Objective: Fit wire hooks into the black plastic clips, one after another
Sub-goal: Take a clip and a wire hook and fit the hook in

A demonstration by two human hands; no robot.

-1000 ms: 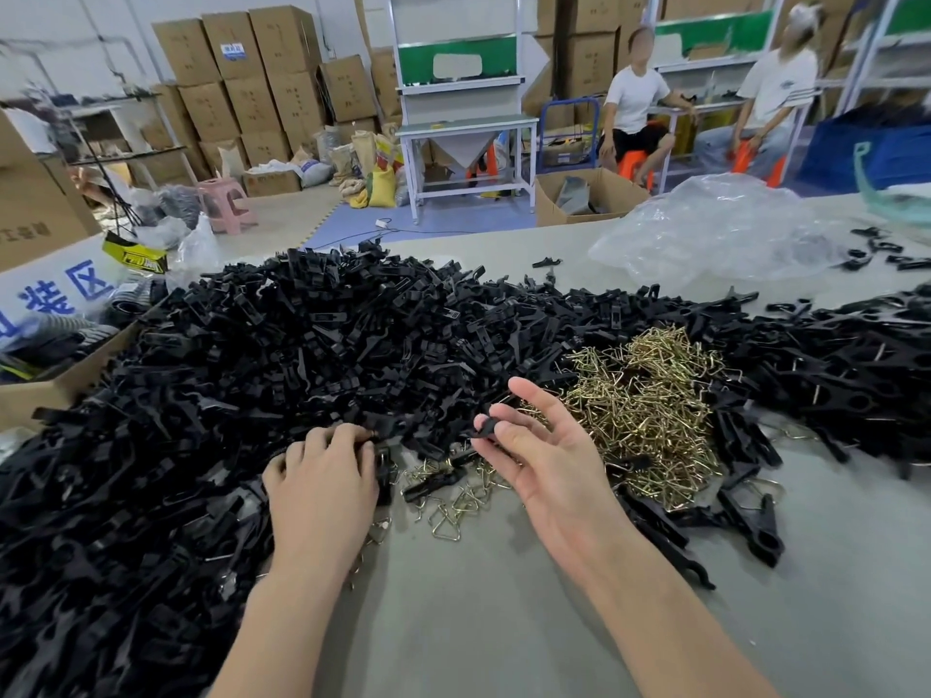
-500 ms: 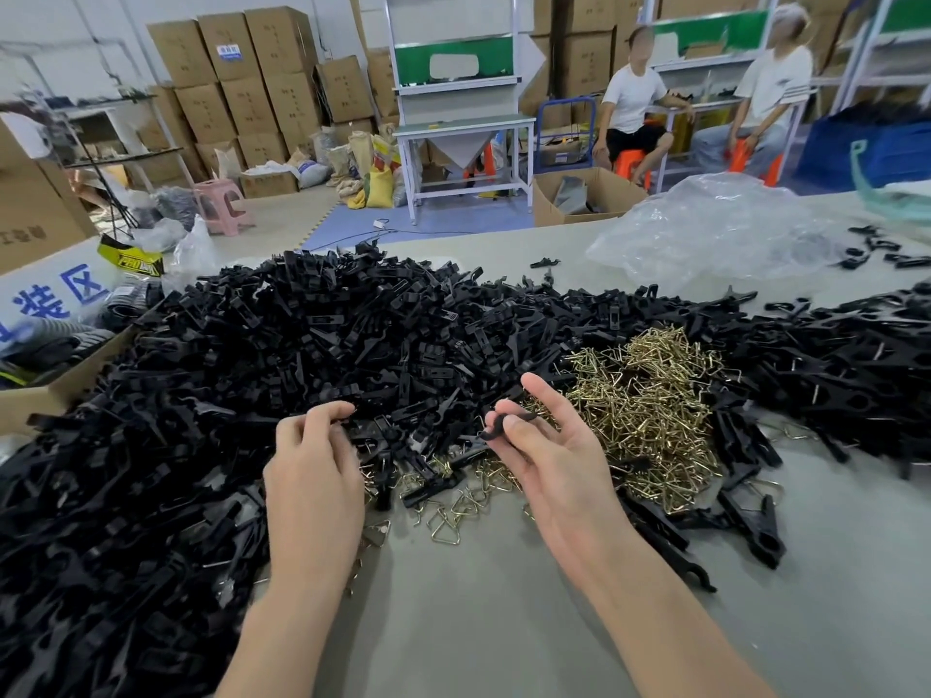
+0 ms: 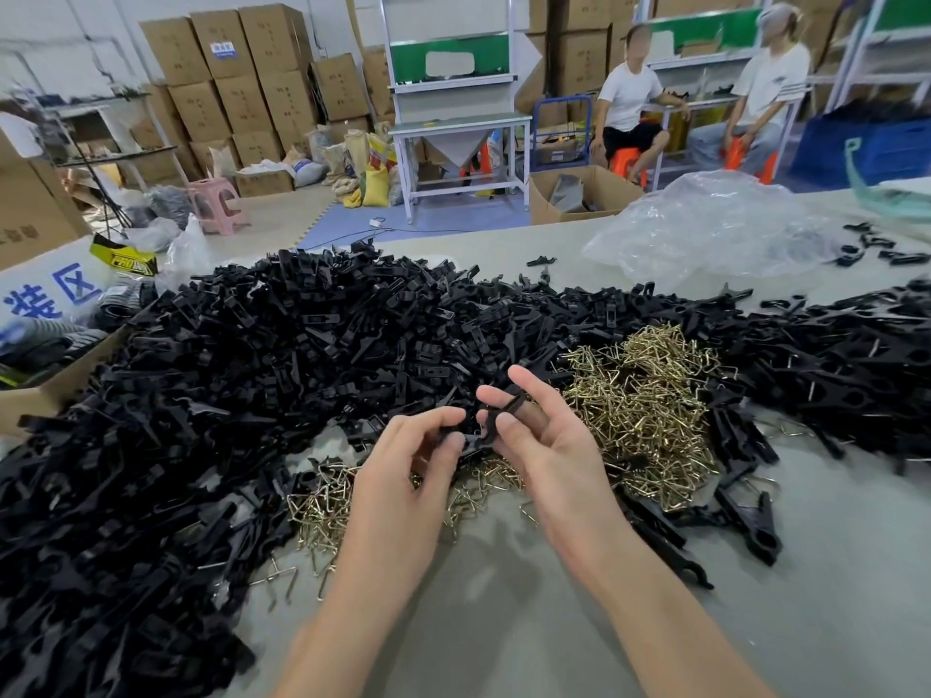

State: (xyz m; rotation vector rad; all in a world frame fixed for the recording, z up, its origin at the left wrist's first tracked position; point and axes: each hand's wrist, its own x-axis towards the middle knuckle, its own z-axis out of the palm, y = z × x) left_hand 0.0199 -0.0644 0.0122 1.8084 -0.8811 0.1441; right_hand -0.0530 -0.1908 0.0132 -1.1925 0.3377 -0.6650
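Two hands met above the near middle of the table (image 3: 504, 627), with both bare forearms angling inward from the near edge. The left hand (image 3: 403, 476) had its back turned up, and its thumb and curled fingers pinched the left end of a black plastic clip (image 3: 508, 409). The right hand (image 3: 549, 445) lay palm up and tilted leftward. Its thumb and forefinger pinched the clip's right end, and its other three fingers were loosely spread. Whether the held clip was one piece or two could not be told.

Loose clips were too many to count. One big heap (image 3: 242, 375) filled the left and far side, and a second heap (image 3: 856, 365) ran along the right. Brass-coloured wire hooks were also past counting. They lay in one main pile (image 3: 650, 395) just right of the hands and in a thinner scatter (image 3: 322, 501) beneath and left of them. One clear plastic bag (image 3: 705, 229) sat far right. Two people (image 3: 629, 98) sat well beyond the table.
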